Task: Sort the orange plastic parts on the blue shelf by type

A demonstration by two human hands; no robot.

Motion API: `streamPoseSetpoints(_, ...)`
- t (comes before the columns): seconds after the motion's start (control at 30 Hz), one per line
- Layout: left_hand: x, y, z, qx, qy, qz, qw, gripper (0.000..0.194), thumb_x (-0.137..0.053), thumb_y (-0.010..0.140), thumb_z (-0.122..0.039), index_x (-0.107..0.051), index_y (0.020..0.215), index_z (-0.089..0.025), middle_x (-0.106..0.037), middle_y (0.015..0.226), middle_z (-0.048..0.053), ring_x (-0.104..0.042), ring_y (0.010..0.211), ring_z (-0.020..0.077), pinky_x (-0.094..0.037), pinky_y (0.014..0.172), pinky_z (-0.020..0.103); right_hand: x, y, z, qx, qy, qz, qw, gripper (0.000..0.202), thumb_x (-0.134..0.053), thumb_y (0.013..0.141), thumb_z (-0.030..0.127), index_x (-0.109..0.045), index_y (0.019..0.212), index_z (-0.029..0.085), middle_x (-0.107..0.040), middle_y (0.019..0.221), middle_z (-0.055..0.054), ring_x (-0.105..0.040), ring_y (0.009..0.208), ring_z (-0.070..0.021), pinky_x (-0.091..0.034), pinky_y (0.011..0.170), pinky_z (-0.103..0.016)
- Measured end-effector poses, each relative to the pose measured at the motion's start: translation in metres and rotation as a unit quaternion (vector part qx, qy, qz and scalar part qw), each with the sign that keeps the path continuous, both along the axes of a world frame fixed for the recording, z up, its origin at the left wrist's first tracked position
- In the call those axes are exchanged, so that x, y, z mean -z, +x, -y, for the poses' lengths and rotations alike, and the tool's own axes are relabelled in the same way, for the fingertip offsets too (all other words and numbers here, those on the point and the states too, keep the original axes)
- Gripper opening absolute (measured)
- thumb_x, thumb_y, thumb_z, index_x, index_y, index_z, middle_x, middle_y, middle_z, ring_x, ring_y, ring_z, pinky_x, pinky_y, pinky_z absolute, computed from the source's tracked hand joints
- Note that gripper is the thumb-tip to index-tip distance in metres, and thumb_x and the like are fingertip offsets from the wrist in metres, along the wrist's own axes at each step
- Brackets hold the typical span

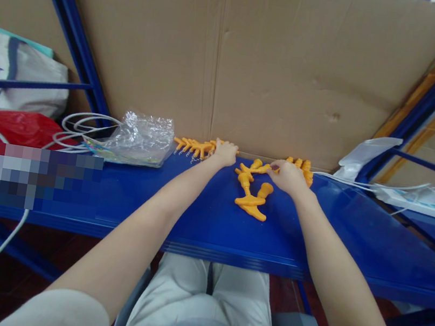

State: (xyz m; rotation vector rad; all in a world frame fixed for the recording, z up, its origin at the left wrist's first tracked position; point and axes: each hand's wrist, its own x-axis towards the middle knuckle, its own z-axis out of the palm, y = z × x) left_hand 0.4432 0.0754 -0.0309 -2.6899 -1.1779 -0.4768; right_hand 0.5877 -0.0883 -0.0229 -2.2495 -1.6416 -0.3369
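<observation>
Hands work at the far edge of a blue counter [192, 219], hard against a cardboard wall [256, 65]. The left hand [225, 153] rests on the near end of a row of orange pieces [195, 146] lined up along the wall; its fingers curl over them, though whether they actually pinch one I cannot tell. The right hand [289, 177] is closed in a narrow grip on one orange piece [261, 167] at the top of a loose pile [251, 192] that lies between the two hands. A second cluster [302, 167] sits just behind the right hand, touching the wall.

Left of the row lies a crumpled clear bag [139, 139], with white cables [79, 129] coiled beside it. More cable and white packaging [366, 151] lie to the right.

Risks, as I judge them: the pieces look small, light and tangled, so lifting one could drag its neighbours along and scatter the pile toward the front edge. The left forearm passes close over the counter; a sweep sideways could knock the neat row out of line or push it into the bag. Springs or wires seem to hang from the row, too small to tell, and could snag.
</observation>
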Motion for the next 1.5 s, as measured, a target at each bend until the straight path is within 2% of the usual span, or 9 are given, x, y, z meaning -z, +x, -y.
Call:
streamPoseSetpoints(0.13,-0.007,0.016,0.024,0.006,-0.039,0.026,0.999,0.038,-0.045,0.093,-0.026,-0.074,0.118,-0.022,-0.073,0.124,0.014,-0.063,0.123,0.0335,-0.035,0.110,0.063,0.002,0.002,-0.002,-0.002,0.000,0.004,1.000,0.033,-0.052,0.094,0.028,-0.074,0.117,0.021,-0.074,0.121,-0.012,-0.067,0.117,-0.0309,-0.051,0.097,-0.044)
streamPoseSetpoints(0.3,-0.007,0.038,0.052,0.026,-0.108,-0.064,0.992,0.037,-0.054,0.094,-0.041,-0.073,0.119,-0.021,-0.072,0.128,0.014,-0.064,0.122,0.0346,-0.042,0.109,0.055,0.004,0.004,-0.003,-0.011,0.011,0.004,1.000,0.031,-0.053,0.094,0.028,-0.075,0.114,0.022,-0.075,0.120,-0.012,-0.067,0.115,-0.0318,-0.051,0.096,-0.047)
streamPoseSetpoints(0.43,-0.004,0.045,0.059,0.028,-0.109,-0.108,0.988,0.040,-0.070,0.085,-0.030,-0.068,0.125,-0.022,-0.070,0.130,0.014,-0.064,0.124,0.0326,-0.044,0.109,0.048,0.003,0.002,-0.003,-0.016,0.012,0.003,1.000,0.031,-0.053,0.095,0.029,-0.075,0.114,0.022,-0.073,0.123,-0.012,-0.067,0.116,-0.0307,-0.051,0.098,-0.047)
streamPoseSetpoints(0.6,-0.001,0.042,0.061,0.025,-0.108,-0.078,0.991,0.045,-0.079,0.076,-0.021,-0.068,0.120,-0.022,-0.072,0.125,0.013,-0.064,0.123,0.0330,-0.047,0.105,0.047,0.001,0.000,-0.002,-0.021,0.012,0.004,1.000,0.029,-0.053,0.095,0.030,-0.075,0.113,0.022,-0.073,0.122,-0.012,-0.066,0.116,-0.0297,-0.051,0.097,-0.045)
streamPoseSetpoints(0.8,-0.004,0.029,0.055,0.029,-0.041,-0.015,0.999,0.029,-0.061,0.089,-0.020,-0.069,0.118,-0.018,-0.071,0.124,0.014,-0.065,0.119,0.0298,-0.050,0.097,0.042,0.006,0.004,-0.005,-0.027,0.025,0.010,0.999,0.036,-0.054,0.092,0.029,-0.069,0.123,0.019,-0.068,0.128,-0.013,-0.063,0.120,-0.0303,-0.050,0.099,-0.044)
streamPoseSetpoints(1.0,-0.014,0.001,0.057,0.092,0.061,0.022,0.994,0.038,-0.048,0.089,-0.008,-0.068,0.120,-0.016,-0.069,0.123,0.014,-0.062,0.120,0.0291,-0.044,0.098,0.043,0.015,0.010,-0.008,-0.044,0.095,0.014,0.994,0.061,-0.056,0.090,0.034,-0.048,0.148,0.019,-0.045,0.155,-0.018,-0.045,0.140,-0.0380,-0.045,0.104,-0.059)
streamPoseSetpoints(1.07,-0.015,-0.011,0.062,0.107,0.079,0.027,0.991,0.038,-0.047,0.089,-0.007,-0.069,0.118,-0.016,-0.069,0.121,0.014,-0.062,0.118,0.0291,-0.042,0.098,0.043,0.017,0.012,-0.010,-0.066,0.101,0.003,0.993,0.064,-0.055,0.091,0.033,-0.043,0.152,0.018,-0.042,0.157,-0.019,-0.043,0.142,-0.0371,-0.043,0.107,-0.060)
streamPoseSetpoints(1.27,-0.001,-0.044,0.067,0.127,0.124,0.073,0.981,0.044,-0.039,0.091,-0.005,-0.066,0.125,-0.018,-0.068,0.122,0.014,-0.062,0.116,0.0281,-0.038,0.102,0.044,0.022,0.011,-0.020,-0.193,0.135,-0.039,0.971,0.059,-0.050,0.093,0.027,-0.045,0.150,0.013,-0.050,0.152,-0.018,-0.047,0.142,-0.0278,-0.039,0.116,-0.049)
streamPoseSetpoints(1.5,0.019,-0.057,0.053,0.178,0.126,0.077,0.973,0.049,-0.035,0.093,-0.005,-0.064,0.129,-0.020,-0.068,0.127,0.013,-0.061,0.120,0.0261,-0.037,0.103,0.044,0.024,0.006,-0.022,-0.214,0.107,-0.116,0.964,0.044,-0.048,0.098,0.033,-0.061,0.134,0.012,-0.065,0.135,-0.018,-0.062,0.125,-0.0255,-0.049,0.106,-0.041)
